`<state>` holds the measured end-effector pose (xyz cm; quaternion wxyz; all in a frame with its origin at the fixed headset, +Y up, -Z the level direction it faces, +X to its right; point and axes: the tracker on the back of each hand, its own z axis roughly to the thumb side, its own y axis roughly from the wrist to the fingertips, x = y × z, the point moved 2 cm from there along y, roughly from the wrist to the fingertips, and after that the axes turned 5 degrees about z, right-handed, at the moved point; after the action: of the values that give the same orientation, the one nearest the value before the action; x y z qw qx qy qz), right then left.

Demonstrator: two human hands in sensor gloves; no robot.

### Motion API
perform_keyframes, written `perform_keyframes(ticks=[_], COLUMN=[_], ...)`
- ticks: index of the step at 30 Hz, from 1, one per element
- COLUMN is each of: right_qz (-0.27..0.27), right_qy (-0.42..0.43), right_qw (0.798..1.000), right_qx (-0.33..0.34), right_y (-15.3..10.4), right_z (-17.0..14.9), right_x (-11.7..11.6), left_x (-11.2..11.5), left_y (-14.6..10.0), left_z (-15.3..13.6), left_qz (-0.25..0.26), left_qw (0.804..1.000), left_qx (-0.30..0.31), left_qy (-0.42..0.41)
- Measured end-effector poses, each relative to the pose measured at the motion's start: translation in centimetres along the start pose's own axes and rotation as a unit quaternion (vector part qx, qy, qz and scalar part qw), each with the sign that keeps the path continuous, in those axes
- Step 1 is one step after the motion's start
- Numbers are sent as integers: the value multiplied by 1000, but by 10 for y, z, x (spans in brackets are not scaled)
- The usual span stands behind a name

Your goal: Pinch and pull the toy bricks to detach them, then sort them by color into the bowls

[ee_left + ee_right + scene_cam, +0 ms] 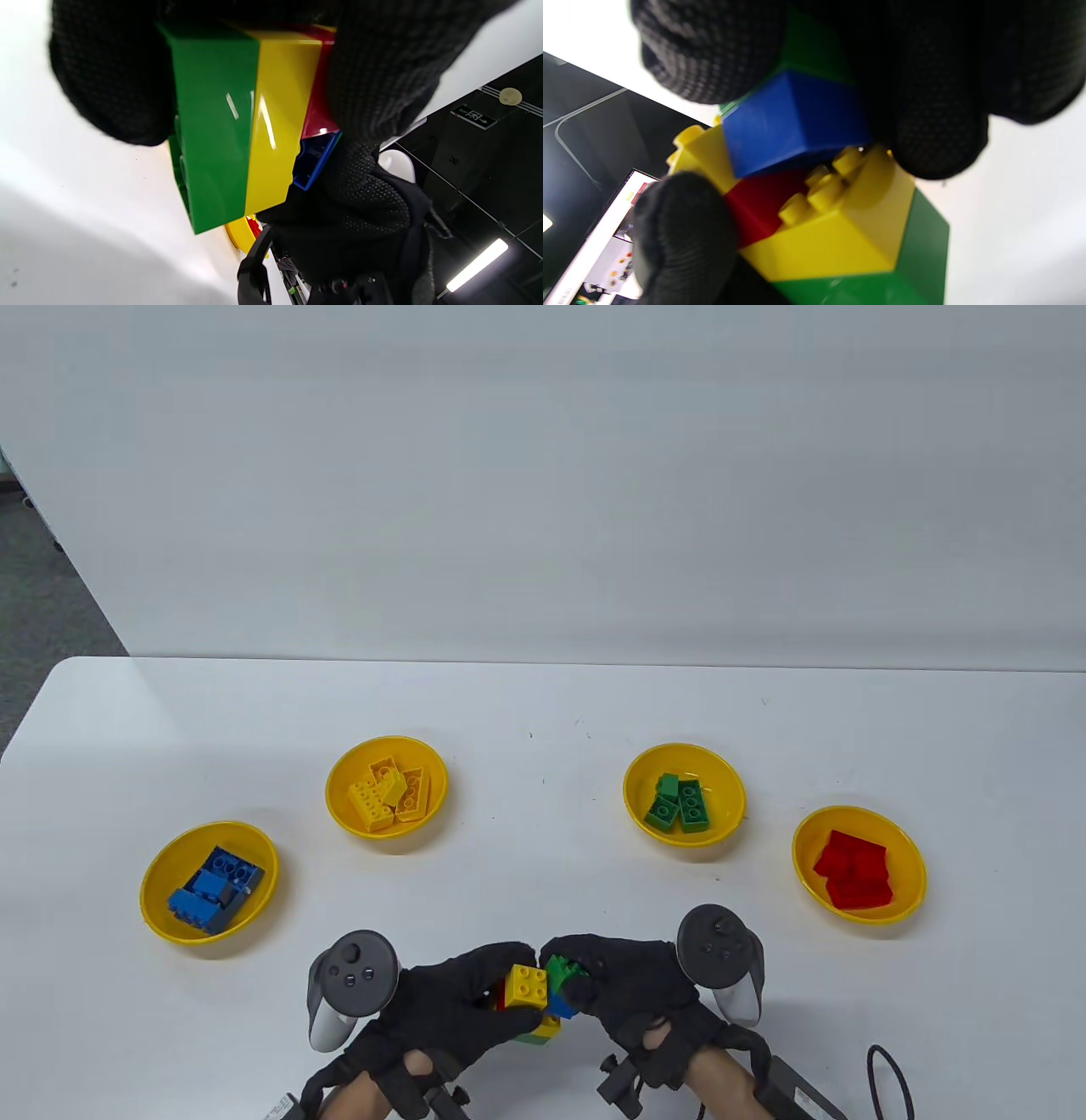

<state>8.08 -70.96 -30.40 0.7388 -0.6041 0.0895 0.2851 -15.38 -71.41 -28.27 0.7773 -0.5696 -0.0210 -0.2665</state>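
White surface (543,712), lower centre of frame: left hand (441,1010) grips the stacked plastic brick cluster (530,997); right hand (632,984) pinches its green-blue end (562,971), frame-right. Separation axis likely runs left–right between the hands.

The brick cluster (237,123) is made of smooth, glossy plastic, and light streaks are reflected on its green and yellow faces. Both hands, the left hand (450,1010) and the right hand (636,993), are covered in black knitted cloth with a dotted, rough texture. A matt white finish is shown by the table (543,712); the bowls (386,786) are seen as shiny yellow plastic.
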Motion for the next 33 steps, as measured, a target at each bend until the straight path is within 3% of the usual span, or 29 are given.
perform_keyframes(ticks=[3,7,14,21,24,26,29,32,33], right_qz=[3,-41,-72,-65,-71,-82,-197,-201,-197], right_qy=[-21,-66,-89,5,37,12,-124,-253,-303], right_qw=[1000,997,993,998,996,996,972,940,921], right_qx=[-3,17,36,-25,-31,-42,-42,-110,-146], right_y=[0,-4,-9,-6,-2,6,17,40,51], right_z=[-1,8,20,3,2,8,17,11,4], right_x=[-4,-9,-13,-4,5,36,92,134,146], left_x=[0,-1,0,4,-1,-6,-13,-17,-18], left_y=[0,-3,-2,3,4,3,-1,0,1], left_z=[-7,-10,-3,-12,-14,-14,-14,-14,-15], left_qz=[-3,28,53,13,28,33,40,43,43], left_qw=[1000,998,998,998,996,996,996,996,996], left_qx=[-23,-53,-39,-50,-53,-58,-60,-57,-57], left_qy=[-4,-30,0,-43,-59,-54,-52,-55,-61])
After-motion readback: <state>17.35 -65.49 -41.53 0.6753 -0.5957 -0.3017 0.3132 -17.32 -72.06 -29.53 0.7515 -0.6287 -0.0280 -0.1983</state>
